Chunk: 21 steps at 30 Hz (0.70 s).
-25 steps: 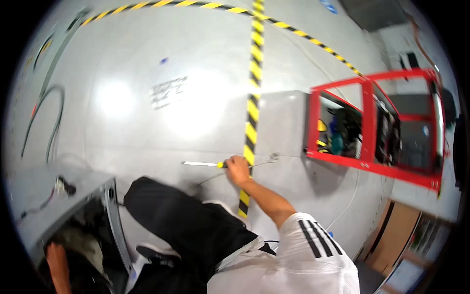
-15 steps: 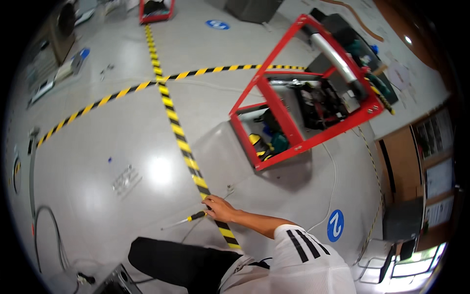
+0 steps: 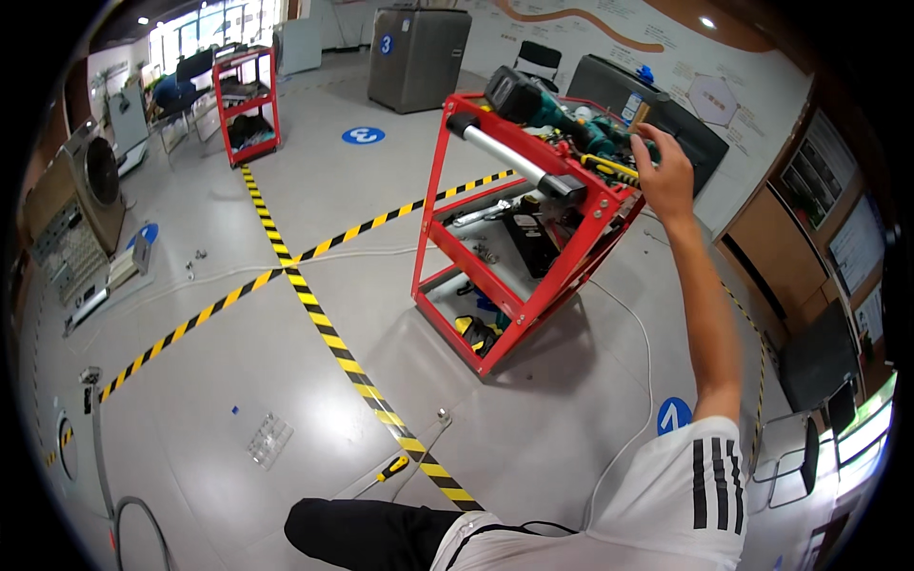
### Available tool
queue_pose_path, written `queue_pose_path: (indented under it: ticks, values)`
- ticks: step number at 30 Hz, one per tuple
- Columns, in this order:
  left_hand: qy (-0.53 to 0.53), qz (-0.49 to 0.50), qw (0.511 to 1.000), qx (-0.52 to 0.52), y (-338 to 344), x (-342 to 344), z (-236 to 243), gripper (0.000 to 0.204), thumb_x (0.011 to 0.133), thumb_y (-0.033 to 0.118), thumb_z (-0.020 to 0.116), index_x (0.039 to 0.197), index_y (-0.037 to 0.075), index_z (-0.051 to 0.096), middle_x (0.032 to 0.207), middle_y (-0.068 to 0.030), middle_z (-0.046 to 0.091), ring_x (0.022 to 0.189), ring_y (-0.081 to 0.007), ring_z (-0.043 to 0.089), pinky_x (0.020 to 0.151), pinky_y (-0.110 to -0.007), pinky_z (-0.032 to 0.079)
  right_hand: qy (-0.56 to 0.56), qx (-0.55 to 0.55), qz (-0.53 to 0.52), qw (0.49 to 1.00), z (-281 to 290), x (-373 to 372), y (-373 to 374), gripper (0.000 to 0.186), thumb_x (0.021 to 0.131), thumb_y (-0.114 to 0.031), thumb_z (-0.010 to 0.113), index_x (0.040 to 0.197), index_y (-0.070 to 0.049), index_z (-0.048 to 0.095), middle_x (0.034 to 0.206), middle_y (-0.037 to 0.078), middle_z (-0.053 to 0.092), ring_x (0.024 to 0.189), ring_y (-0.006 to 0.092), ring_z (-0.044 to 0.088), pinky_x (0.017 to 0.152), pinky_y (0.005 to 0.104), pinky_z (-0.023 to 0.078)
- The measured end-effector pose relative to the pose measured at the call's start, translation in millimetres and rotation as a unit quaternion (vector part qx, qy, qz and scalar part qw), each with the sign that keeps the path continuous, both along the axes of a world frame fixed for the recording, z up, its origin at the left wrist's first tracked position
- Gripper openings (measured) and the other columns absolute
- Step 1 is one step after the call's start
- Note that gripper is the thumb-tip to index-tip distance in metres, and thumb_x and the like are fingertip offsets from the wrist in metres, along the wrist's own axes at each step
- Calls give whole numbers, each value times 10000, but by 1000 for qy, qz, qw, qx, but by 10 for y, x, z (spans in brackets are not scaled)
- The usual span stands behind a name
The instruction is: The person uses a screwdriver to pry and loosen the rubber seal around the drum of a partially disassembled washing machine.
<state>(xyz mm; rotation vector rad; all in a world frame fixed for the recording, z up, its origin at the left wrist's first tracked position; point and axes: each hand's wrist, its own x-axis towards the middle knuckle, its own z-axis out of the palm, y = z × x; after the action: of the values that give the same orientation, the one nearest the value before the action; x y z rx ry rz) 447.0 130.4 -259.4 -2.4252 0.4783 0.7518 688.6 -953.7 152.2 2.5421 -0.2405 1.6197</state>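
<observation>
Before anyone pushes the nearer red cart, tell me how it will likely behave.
The red cart should feel fairly stiff, given its straight frame rails. It could be somewhat top-heavy, since a bulky green-and-black power tool and other items crowd its top. The black object lying loose on the middle shelf may slide if shoved.

My right hand (image 3: 664,176) is bare, and so is the forearm (image 3: 706,314) behind it. Farther up from the hand, my short white sleeve (image 3: 676,495) carries three parallel black stripes (image 3: 719,485) running lengthwise. Well below the hand and to its left come my white shirt (image 3: 571,554), a thin black line (image 3: 503,526) across it, and black trousers (image 3: 371,533).
</observation>
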Motion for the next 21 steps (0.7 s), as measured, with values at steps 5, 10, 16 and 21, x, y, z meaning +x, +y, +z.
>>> queue_pose_path:
  ticks: [5, 10, 16, 21]
  values:
    - [54, 91, 994, 24, -90, 96, 153, 258, 931, 249, 470, 1074, 110, 633, 1136, -159, 625, 1093, -335, 589, 897, -470, 498, 294, 255, -143, 910, -231, 192, -797, 691, 838, -679, 515, 1125, -78, 699, 1086, 206, 678, 1039, 344, 640, 899, 392, 481]
    - [94, 146, 984, 31, -555, 320, 552, 268, 928, 218, 470, 1050, 93, 673, 1088, -182, 666, 1029, -337, 636, 881, -465, 510, 219, 230, -155, 936, -501, 241, -705, 694, 816, -672, 548, 1097, -58, 708, 1053, 205, 688, 1035, 341, 643, 890, 420, 486]
    - [70, 95, 993, 24, -499, 367, 500, 245, 916, 228, 482, 971, 98, 683, 1030, -178, 671, 975, -336, 647, 832, -470, 520, 97, 93, -133, 982, -515, 222, -623, 682, 733, -631, 699, 1061, -33, 715, 950, 234, 686, 939, 354, 646, 828, 434, 500]
    - [14, -6, 1000, -12, -301, 228, 443, 232, 896, 231, 496, 905, 97, 686, 975, -170, 678, 919, -332, 658, 790, -466, 526, 174, 52, -178, 967, -378, 204, -408, 733, 707, -688, 682, 1021, -26, 709, 971, 219, 679, 935, 341, 652, 816, 449, 512]
